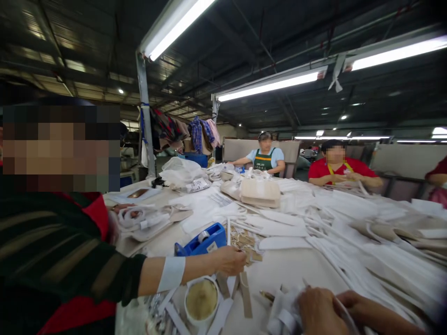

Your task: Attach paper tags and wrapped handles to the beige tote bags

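Note:
At the bottom right, my left hand (319, 311) is closed, its fingers curled against blurred white material (288, 309). My right hand (372, 309) comes in from the right edge and touches the left one. A thin white strip (345, 314) runs between the two hands, pinched by the right fingers. What the left hand grips is too blurred to name. Just left of my hands, a small pointed metal item (267, 295) lies on the table.
A co-worker at left reaches a hand (230, 260) over beige tags (246, 242), beside a blue tape dispenser (206, 239). In front stands a round tub (201, 300). White and beige fabric pieces (349, 209) cover the table's right side. Two people sit across.

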`<action>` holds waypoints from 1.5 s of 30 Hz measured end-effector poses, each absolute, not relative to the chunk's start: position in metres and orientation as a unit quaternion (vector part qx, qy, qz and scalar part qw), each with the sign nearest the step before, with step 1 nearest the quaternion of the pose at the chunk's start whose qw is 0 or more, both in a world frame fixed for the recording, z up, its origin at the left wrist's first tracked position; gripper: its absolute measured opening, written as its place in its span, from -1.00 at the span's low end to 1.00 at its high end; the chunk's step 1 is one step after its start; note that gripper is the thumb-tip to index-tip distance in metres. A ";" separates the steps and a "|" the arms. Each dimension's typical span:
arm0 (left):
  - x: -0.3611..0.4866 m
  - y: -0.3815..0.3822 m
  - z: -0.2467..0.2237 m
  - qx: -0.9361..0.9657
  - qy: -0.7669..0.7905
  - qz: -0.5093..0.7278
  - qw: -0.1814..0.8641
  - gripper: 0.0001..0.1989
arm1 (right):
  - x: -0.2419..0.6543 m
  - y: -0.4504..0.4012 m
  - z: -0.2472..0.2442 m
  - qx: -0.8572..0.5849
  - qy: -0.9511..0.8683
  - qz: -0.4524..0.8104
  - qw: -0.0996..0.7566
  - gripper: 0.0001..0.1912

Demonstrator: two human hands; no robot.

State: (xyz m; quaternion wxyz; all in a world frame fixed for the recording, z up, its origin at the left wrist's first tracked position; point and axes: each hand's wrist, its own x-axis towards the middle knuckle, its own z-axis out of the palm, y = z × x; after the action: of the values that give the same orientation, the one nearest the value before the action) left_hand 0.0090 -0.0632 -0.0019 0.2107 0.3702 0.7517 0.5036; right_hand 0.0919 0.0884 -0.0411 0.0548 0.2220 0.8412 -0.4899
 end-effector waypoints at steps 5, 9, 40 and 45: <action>-0.022 -0.084 0.001 0.346 0.779 0.496 0.164 -0.80 | 0.064 0.049 -0.060 0.202 0.856 -0.475 -0.031 -0.87; 0.001 -0.061 -0.009 0.370 0.784 0.471 0.165 -0.79 | 0.092 0.079 -0.040 0.212 0.831 -0.513 0.035 -0.91; 0.032 -0.020 -0.008 0.380 0.538 0.692 0.294 -0.80 | 0.146 0.103 0.000 0.169 0.608 -0.758 -0.166 -0.65; 0.030 -0.018 -0.019 0.348 0.609 0.642 0.309 -0.78 | 0.152 0.110 -0.029 0.230 0.564 -0.762 -0.222 -0.60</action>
State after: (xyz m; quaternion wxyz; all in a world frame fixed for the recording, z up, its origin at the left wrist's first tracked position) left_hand 0.0303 -0.0183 -0.0192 0.3092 0.3477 0.6093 0.6421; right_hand 0.1523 0.1095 -0.0291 -0.2217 0.2295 0.5641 -0.7615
